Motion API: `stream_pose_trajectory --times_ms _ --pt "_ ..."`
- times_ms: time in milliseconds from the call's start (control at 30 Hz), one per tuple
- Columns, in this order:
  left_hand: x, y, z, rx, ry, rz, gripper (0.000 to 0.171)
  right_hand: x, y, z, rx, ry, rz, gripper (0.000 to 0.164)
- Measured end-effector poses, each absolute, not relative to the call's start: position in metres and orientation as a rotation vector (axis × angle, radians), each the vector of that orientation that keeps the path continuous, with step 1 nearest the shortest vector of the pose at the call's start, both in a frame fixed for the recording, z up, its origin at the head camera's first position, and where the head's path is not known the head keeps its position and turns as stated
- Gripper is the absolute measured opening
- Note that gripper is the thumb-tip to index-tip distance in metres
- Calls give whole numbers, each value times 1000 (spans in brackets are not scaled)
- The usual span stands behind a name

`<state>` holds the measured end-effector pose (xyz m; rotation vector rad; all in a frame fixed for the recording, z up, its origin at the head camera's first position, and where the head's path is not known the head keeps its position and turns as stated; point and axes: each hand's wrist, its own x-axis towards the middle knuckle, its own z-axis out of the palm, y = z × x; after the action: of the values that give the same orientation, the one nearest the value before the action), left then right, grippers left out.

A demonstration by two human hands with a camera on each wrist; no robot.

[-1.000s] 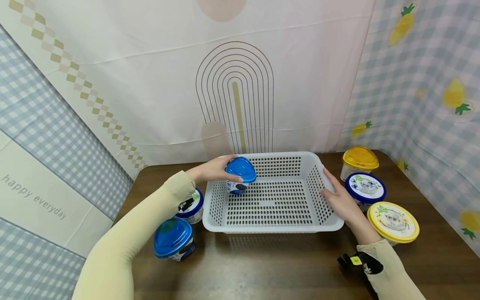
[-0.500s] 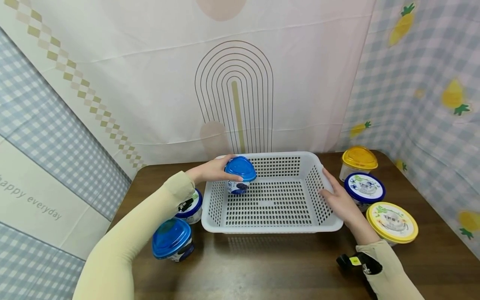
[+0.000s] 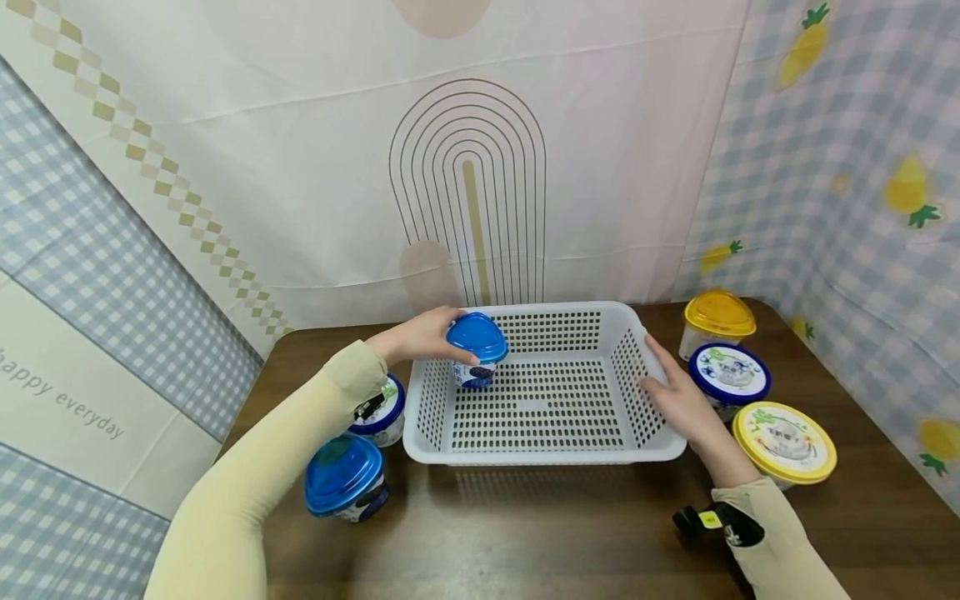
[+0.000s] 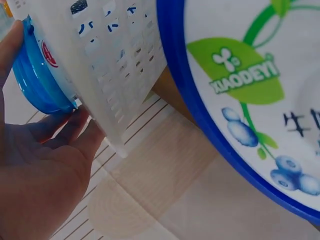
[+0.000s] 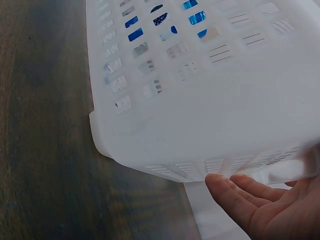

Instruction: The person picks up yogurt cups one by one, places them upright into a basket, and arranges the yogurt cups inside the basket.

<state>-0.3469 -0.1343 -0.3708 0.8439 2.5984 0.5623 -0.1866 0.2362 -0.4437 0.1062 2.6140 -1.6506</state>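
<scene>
My left hand [image 3: 427, 337] grips a small plastic tub [image 3: 477, 337] with a domed blue lid, thumb across the near side of the lid. The tub stands upright inside the left end of a white perforated basket [image 3: 536, 457]. In the left wrist view its blue lid [image 4: 37, 75] shows between the fingers, past the basket wall [image 4: 102, 95]. At the basket's right end my right hand [image 3: 682, 404] holds the rim, thumb over the inner side. The right wrist view shows the fingers [image 5: 235, 195] against the basket's outer wall [image 5: 200, 120].
Left of the basket stand a tub with a dark-blue-rimmed white lid [image 3: 388, 404] and a blue-domed tub [image 3: 343, 475]. To its right are a yellow-domed tub [image 3: 720, 315], a dark-blue-rimmed tub [image 3: 729, 372] and a yellow-rimmed tub [image 3: 783, 442], close beside the right forearm. A curtain hangs behind the wooden table [image 3: 517, 542].
My left hand and the blue-lidded tub have shifted very slightly left within the basket. The right hand stays at the basket's right rim.
</scene>
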Motion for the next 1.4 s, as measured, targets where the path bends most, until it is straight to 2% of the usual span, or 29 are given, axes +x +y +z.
stream_pose_trajectory --times_ms 667,1400 --pt "-345 -137 -363 850 2671 353 102 -187 235 -443 120 2599 -1652 74" --pt "-349 -143 -368 871 2662 463 102 -189 236 -444 127 2560 -1687 75"
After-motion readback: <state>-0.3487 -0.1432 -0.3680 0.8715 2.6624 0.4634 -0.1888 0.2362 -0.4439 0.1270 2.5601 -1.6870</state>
